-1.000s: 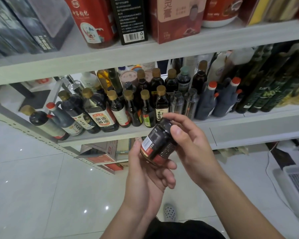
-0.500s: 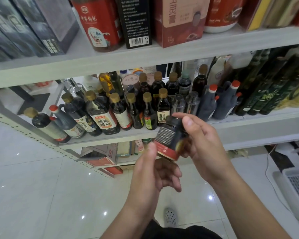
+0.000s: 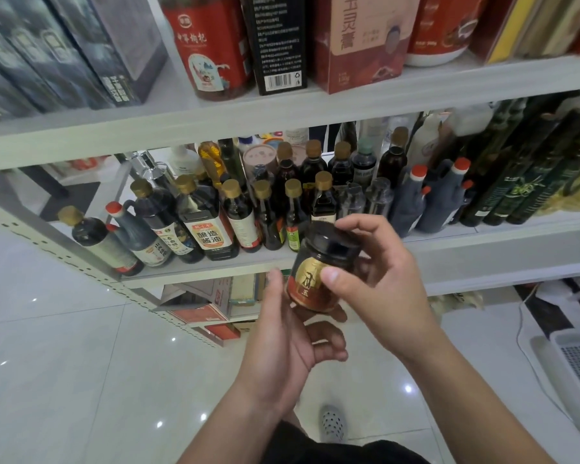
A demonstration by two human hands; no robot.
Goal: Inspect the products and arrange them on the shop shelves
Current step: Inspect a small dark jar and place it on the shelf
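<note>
You held the jar (image 3: 317, 272) at the shelf (image 3: 466, 249).
Your right hand (image 3: 382, 283) gripped its top; your left hand (image 3: 287, 339) cupped its base.

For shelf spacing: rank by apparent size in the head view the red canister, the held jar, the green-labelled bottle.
1. red canister
2. jar, nearer the camera, so flattered
3. green-labelled bottle, partly hidden

Bright, even light; glare spots on the glossy floor (image 3: 81, 346); edges bowed and soft.
</note>
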